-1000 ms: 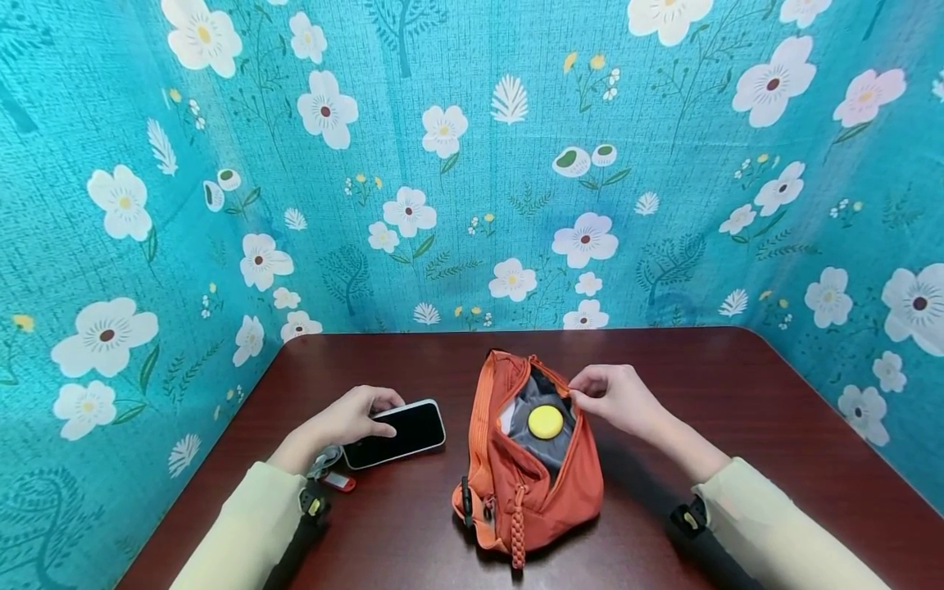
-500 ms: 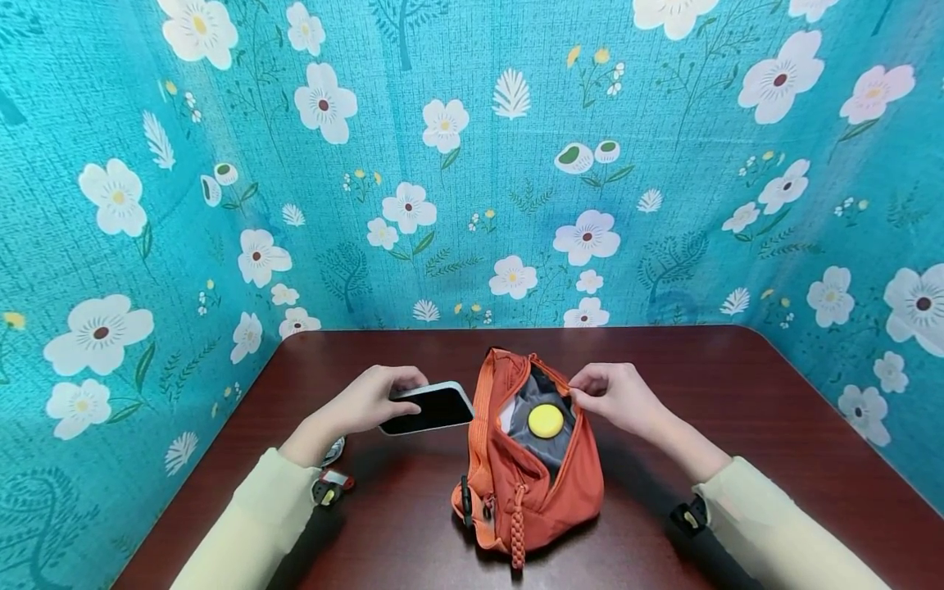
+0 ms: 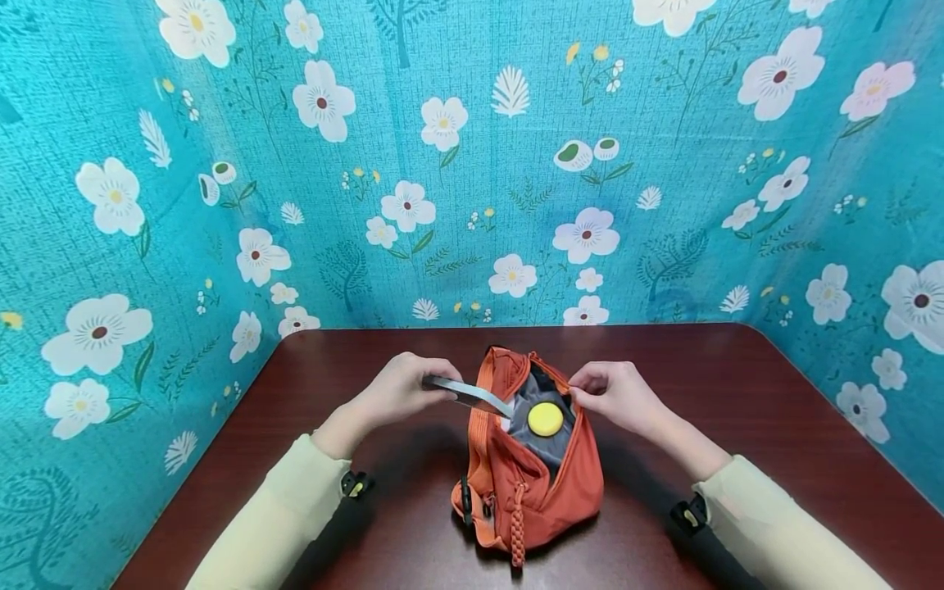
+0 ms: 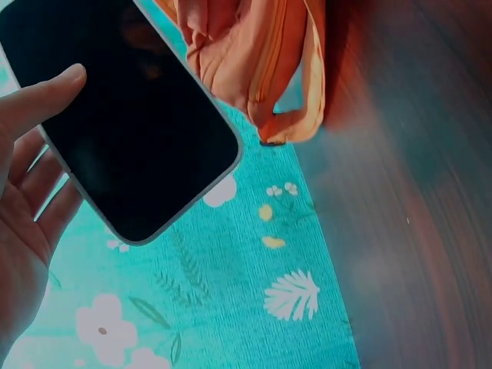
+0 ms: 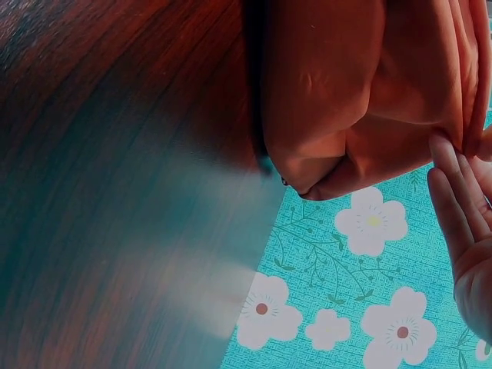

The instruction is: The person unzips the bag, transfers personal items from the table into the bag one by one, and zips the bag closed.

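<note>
My left hand (image 3: 401,395) grips a smartphone (image 3: 475,397), thumb on its dark screen and the other fingers behind it in the left wrist view. The phone tilts downward, its lower end at the left side of the mouth of an orange-red fabric bag (image 3: 564,500). Inside the unzipped bag, a round yellow object (image 3: 545,419) lies on the grey lining (image 3: 527,406). On the opening's right side, my right hand (image 3: 623,397) pinches the bag's edge between thumb and fingers. The right wrist view shows those fingers against the bag's fabric (image 5: 330,77).
The bag stands on a dark reddish-brown table (image 3: 701,352). An orange strap (image 3: 479,447) with a black buckle (image 3: 466,501) runs down its left side, and a braided zipper pull (image 3: 518,528) hangs in front. A blue flowered cloth (image 3: 442,205) surrounds the table's back and sides.
My left hand has carried the phone up and right to the bag, tipping it downward. The coiled cable and the red-and-white item seen earlier are now hidden behind my left arm. The right hand stays put.
</note>
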Demonstrator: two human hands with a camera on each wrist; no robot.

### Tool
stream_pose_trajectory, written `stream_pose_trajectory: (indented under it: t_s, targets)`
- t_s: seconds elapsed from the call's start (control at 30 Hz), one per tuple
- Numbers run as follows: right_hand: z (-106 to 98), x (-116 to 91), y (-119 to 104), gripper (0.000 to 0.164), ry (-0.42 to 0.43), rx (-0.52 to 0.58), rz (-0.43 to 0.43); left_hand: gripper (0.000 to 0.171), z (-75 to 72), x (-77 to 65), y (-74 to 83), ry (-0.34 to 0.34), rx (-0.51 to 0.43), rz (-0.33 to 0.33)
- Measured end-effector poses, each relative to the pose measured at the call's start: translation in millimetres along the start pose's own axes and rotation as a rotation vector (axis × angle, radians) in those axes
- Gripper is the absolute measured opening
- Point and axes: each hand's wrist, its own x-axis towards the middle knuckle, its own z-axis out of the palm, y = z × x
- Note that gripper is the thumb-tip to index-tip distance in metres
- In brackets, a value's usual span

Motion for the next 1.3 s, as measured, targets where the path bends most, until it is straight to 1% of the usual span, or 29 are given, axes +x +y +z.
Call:
stream_pose_trajectory:
  t_s: [0.23,0.47,0.6,0.77,0.83,1.07,1.17,1.3]
  targets:
    - [-1,1,-1,0.01,-0.003,0.006,-0.001,0.017,8.7,10.6,6.2,0.011,-0.022,0.089]
    - [-1,2,-1,0.011,-0.004,0.003,-0.008,0.019,18.0,15.7,12.2,0.044,-0.049,0.13]
    - [-1,2,-2,0.011,-0.001,-0.002,-0.012,0.021,22.6,19.9,15.5,0.039,-0.084,0.159]
    - [0,2,-2,0.012,0.004,-0.007,-0.011,0.021,29.3,25.5,19.5,0.002,-0.106,0.161]
    - [0,1,-2,0.012,0.001,-0.006,-0.011,0.021,33.0,27.5,19.3,-0.011,-0.121,0.158]
    - [0,1,-2,0.011,0.0,-0.001,-0.006,0.018,46.8,34.3,15.6,-0.047,-0.191,0.183]
    - [1,1,-2,0.011,-0.002,0.002,0.001,0.018,52.2,35.7,13.8,-0.066,-0.193,0.173]
    - [1,1,-1,0.01,-0.005,0.011,0.011,0.018,58.9,35.6,11.5,-0.086,-0.168,0.157]
